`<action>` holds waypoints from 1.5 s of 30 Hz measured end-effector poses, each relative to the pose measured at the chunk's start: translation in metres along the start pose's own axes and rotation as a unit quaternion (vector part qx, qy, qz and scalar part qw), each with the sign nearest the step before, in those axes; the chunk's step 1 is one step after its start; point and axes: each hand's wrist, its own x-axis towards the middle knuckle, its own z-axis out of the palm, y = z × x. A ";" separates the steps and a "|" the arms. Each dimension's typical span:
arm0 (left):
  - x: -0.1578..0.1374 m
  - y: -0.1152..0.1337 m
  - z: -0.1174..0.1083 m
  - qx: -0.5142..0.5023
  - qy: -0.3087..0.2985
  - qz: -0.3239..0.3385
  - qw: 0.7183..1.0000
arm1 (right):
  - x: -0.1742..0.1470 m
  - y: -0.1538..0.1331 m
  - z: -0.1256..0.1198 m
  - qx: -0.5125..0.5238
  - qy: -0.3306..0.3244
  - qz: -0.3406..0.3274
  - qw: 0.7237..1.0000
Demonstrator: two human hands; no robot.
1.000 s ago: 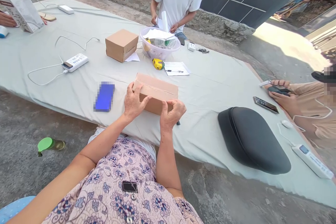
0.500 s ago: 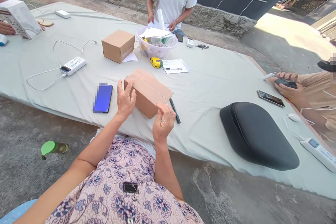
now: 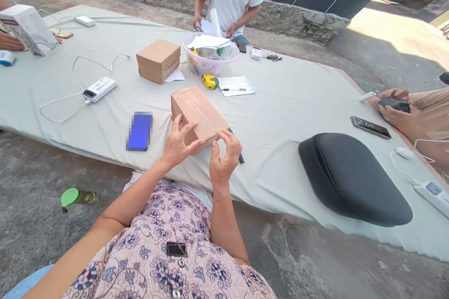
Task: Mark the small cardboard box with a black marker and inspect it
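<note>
A small brown cardboard box point(image 3: 201, 110) sits before me on the cloth-covered table, a tape seam running along its top. My left hand point(image 3: 178, 144) rests against the near side of the box, its fingers spread. At the right end of the box is my right hand point(image 3: 225, 156), fingers curled at the corner where the seam ends. Whatever lies between those fingertips is too small to make out. A black pen point(image 3: 241, 158) shows partly behind my right hand. To the left lies a phone point(image 3: 139, 131) with a blue screen.
Beyond are another cardboard box point(image 3: 157, 60), a plastic basket point(image 3: 210, 63), a yellow tape measure point(image 3: 209, 81) and a notepad point(image 3: 236, 86). A power bank point(image 3: 100, 89) lies left, a black cushion-like object point(image 3: 354, 177) right. Other people's hands show around the table.
My left hand has moved right, from the box's left end to its near side. My right hand has shifted slightly up to the corner. The box has turned a little.
</note>
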 end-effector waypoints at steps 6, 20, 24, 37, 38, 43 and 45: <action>0.001 -0.002 0.000 -0.022 -0.054 0.031 0.998 | 0.004 0.031 0.000 0.047 -0.066 0.149 0.985; 0.001 0.002 0.003 -0.050 -0.017 0.026 0.998 | -0.005 0.000 -0.001 -0.004 -0.015 0.165 0.986; 0.004 -0.002 0.000 -0.045 -0.022 0.027 0.998 | -0.007 0.002 -0.004 0.033 -0.044 0.152 0.987; -0.001 0.003 -0.006 0.123 0.027 0.034 0.991 | -0.028 -0.023 0.012 0.105 -0.126 0.077 0.983; -0.001 0.003 -0.007 0.118 0.020 0.033 0.992 | -0.027 -0.023 0.011 0.104 -0.134 0.080 0.982; 0.001 -0.001 -0.010 0.117 0.011 0.037 0.992 | -0.012 -0.014 0.004 0.118 -0.172 0.102 0.973; 0.001 -0.001 -0.010 0.121 0.007 0.035 0.992 | -0.006 -0.010 0.003 0.120 -0.170 0.106 0.972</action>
